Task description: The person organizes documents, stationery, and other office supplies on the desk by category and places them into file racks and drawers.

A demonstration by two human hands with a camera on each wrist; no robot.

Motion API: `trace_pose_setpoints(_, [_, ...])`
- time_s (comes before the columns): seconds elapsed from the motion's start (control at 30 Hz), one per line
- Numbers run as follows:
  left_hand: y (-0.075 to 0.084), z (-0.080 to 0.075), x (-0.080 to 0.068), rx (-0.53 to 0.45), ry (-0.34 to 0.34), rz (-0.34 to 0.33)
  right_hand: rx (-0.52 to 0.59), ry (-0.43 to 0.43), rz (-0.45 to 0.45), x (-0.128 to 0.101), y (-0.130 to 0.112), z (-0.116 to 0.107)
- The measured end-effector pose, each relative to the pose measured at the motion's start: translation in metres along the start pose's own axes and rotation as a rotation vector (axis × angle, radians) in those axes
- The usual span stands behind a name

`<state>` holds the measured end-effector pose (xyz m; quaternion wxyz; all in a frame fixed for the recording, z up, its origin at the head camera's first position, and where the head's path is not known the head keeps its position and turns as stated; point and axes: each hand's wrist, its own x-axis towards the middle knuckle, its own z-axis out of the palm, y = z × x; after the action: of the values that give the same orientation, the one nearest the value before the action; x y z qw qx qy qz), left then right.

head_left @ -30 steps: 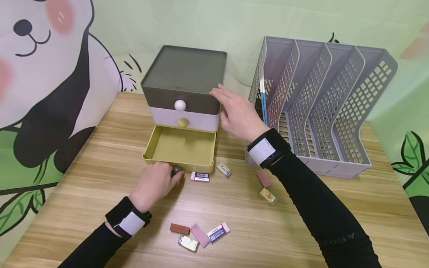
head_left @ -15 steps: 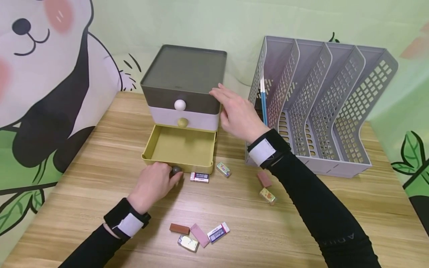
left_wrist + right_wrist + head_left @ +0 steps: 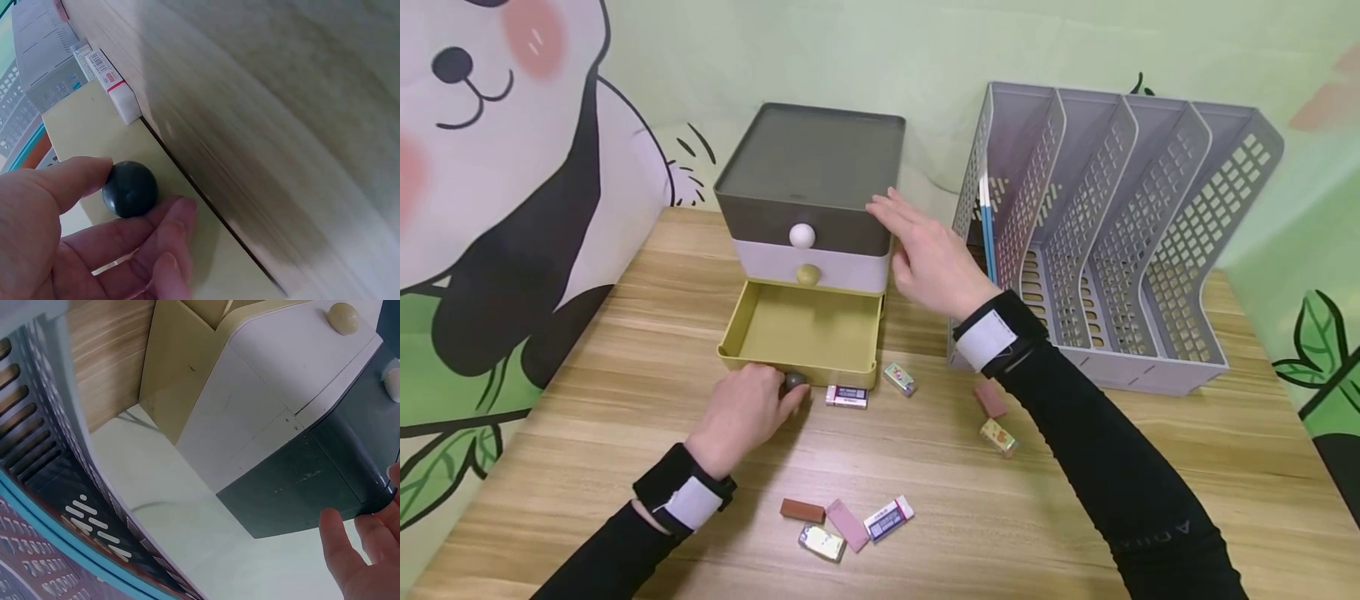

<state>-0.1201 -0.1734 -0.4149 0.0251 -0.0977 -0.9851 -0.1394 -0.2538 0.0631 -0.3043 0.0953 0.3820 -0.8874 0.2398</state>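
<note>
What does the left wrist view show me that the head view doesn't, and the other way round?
Only the left wrist view shows the fingers and thumb curled either side of the dark knob, close up, against the yellow drawer front.

Only the head view shows the right hand at the drawer unit's top corner, the open yellow drawer with nothing visible in it, the grey file rack and the scattered erasers.

Both show the left hand, the knob and the white barcode eraser beside the drawer.
</note>
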Motion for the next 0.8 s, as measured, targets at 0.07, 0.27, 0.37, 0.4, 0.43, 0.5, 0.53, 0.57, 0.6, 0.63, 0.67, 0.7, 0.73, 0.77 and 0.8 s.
trace_pose_setpoints(0.07, [-0.001,-0.001,0.000,0.002,0.000,0.000,0.012,-0.003,0.001,-0.001,0.000,0.000])
trace_pose_setpoints(0.27, [0.000,-0.007,-0.004,-0.004,-0.022,-0.015,0.056,0.031,0.018,-0.019,0.001,0.003])
trace_pose_setpoints(0.37, [0.004,-0.010,-0.006,0.005,-0.006,0.001,0.082,0.090,0.017,-0.035,0.003,0.007])
trace_pose_setpoints(0.4, [0.005,-0.010,-0.007,0.007,-0.001,0.013,0.086,0.114,0.013,-0.041,0.004,0.010])
trace_pose_setpoints(0.43, [0.007,-0.011,-0.008,0.003,0.006,0.029,0.088,0.135,0.011,-0.047,0.005,0.012])
trace_pose_setpoints(0.5, [0.011,-0.009,-0.008,-0.007,0.027,0.075,0.088,0.166,0.006,-0.059,0.008,0.017])
trace_pose_setpoints(0.53, [0.013,-0.008,-0.009,-0.011,0.042,0.105,0.091,0.174,0.007,-0.065,0.008,0.020])
trace_pose_setpoints(0.57, [0.015,-0.006,-0.008,-0.015,0.053,0.140,0.094,0.176,0.010,-0.071,0.009,0.023])
trace_pose_setpoints(0.6, [0.017,-0.004,-0.008,-0.017,0.065,0.176,0.095,0.171,0.014,-0.076,0.009,0.026])
trace_pose_setpoints(0.63, [0.019,-0.001,-0.008,-0.020,0.077,0.214,0.096,0.161,0.018,-0.081,0.009,0.029])
trace_pose_setpoints(0.67, [0.021,0.001,-0.007,-0.019,0.083,0.249,0.099,0.149,0.022,-0.086,0.008,0.031])
trace_pose_setpoints(0.7, [0.023,0.004,-0.006,-0.017,0.088,0.280,0.100,0.132,0.029,-0.091,0.008,0.034])
trace_pose_setpoints(0.73, [0.025,0.006,-0.006,-0.012,0.090,0.309,0.099,0.113,0.034,-0.095,0.007,0.036])
trace_pose_setpoints(0.77, [0.027,0.008,-0.005,-0.006,0.086,0.332,0.097,0.093,0.040,-0.099,0.007,0.039])
trace_pose_setpoints(0.8, [0.029,0.010,-0.004,-0.001,0.085,0.353,0.100,0.073,0.046,-0.103,0.006,0.041])
